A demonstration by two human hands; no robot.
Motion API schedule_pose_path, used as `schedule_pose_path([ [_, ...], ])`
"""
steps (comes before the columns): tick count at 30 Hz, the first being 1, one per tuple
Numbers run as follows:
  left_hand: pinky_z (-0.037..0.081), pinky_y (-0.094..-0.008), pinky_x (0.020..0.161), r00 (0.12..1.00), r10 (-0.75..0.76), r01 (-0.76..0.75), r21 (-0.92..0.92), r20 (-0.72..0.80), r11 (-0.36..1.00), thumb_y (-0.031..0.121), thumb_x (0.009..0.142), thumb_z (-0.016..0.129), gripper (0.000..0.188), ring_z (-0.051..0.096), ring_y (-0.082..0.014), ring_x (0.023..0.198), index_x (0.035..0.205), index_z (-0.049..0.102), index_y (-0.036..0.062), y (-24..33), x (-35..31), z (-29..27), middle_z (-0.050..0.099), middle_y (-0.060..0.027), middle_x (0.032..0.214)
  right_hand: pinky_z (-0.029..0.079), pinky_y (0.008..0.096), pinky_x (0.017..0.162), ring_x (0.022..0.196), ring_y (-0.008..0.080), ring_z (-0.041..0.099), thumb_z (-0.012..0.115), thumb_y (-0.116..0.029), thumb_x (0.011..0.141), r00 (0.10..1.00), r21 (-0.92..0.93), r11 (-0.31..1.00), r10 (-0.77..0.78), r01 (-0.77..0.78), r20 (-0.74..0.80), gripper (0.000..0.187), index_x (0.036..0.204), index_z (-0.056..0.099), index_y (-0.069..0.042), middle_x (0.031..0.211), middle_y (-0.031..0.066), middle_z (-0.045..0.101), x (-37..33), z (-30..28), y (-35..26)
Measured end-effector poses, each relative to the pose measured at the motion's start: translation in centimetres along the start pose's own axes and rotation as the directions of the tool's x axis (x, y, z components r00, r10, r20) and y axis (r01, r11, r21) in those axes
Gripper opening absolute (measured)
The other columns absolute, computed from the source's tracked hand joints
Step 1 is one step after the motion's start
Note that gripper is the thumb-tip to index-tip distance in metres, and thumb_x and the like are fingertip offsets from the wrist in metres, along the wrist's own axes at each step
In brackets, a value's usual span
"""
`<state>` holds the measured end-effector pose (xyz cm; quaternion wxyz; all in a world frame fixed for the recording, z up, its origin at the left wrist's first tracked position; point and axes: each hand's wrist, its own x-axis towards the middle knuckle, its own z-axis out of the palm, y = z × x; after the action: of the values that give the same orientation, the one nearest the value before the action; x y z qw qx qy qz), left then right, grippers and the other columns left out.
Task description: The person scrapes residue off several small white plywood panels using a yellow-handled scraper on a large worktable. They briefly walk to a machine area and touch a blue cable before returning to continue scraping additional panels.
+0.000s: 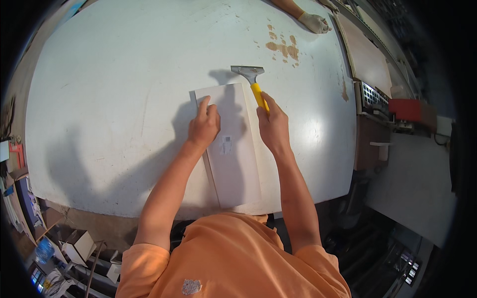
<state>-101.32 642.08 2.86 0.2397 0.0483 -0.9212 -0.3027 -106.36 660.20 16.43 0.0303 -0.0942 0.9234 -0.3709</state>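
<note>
A long white panel [226, 179] lies lengthwise in front of me on the large pale table [99, 99]. A small printed label [225, 145] is stuck near its middle. My left hand [204, 124] rests at the panel's upper left part, index finger stretched out and the other fingers partly bent; I see nothing held in it. My right hand [273, 121] is closed round the yellow handle of a scraper [255, 89]. The scraper's wide metal head points away from me, just beyond the panel's far right corner.
Brown stains [284, 48] mark the table's far right part. Another person's gloved hand [315, 23] rests near the far right edge. A red machine part [412, 109] stands beyond the table's right side. Cardboard boxes [78, 247] lie below at the left.
</note>
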Motion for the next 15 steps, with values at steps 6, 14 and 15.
schedule_pose_path([
  [6, 0.059, -0.0396, 0.059, 0.999, -0.04, 0.039, -0.13, -0.006, 0.991, 0.009, 0.095, 0.062, 0.011, 0.073, -0.0287, 0.082, 0.104, 0.064, 0.004, 0.8, 1.5, -1.9, 0.07, -0.0139, 0.115, 0.053, 0.0381, 0.068, 0.078, 0.0317, 0.065, 0.062, 0.002, 0.094, 0.969, -0.008, 0.969, -0.248, 0.248, -0.005, 0.049, 0.141, 0.056, -0.005, 0.106, 0.0175, 0.066, -8.6, -3.3, 2.4],
  [14, 0.039, -0.0239, 0.063, 0.727, -0.106, 0.632, -0.6, 0.679, 0.491, 0.03, 0.101, 0.061, 0.03, 0.044, -0.0037, 0.069, 0.109, 0.068, 0.0018, 5.6, 4.6, -10.7, 0.07, -0.0021, 0.087, 0.052, 0.0336, 0.056, 0.067, 0.0268, 0.065, 0.068, 0.003, 0.089, 0.931, 0.047, 0.931, -0.358, 0.361, -0.067, 0.052, 0.139, 0.058, -0.008, 0.106, 0.015, 0.067, -15.9, -4.8, 4.5],
  [15, 0.04, -0.0236, 0.064, 0.728, -0.008, 0.591, -0.621, 0.686, 0.515, 0.028, 0.101, 0.061, 0.029, 0.045, -0.004, 0.07, 0.109, 0.068, 0.0016, 6.3, 4.6, -11.2, 0.067, -0.0005, 0.086, 0.052, 0.0337, 0.056, 0.067, 0.0268, 0.065, 0.069, 0.002, 0.088, 0.93, 0.048, 0.929, -0.364, 0.367, -0.061, 0.052, 0.139, 0.059, -0.007, 0.106, 0.0148, 0.068, -16.3, -4.9, 4.6],
])
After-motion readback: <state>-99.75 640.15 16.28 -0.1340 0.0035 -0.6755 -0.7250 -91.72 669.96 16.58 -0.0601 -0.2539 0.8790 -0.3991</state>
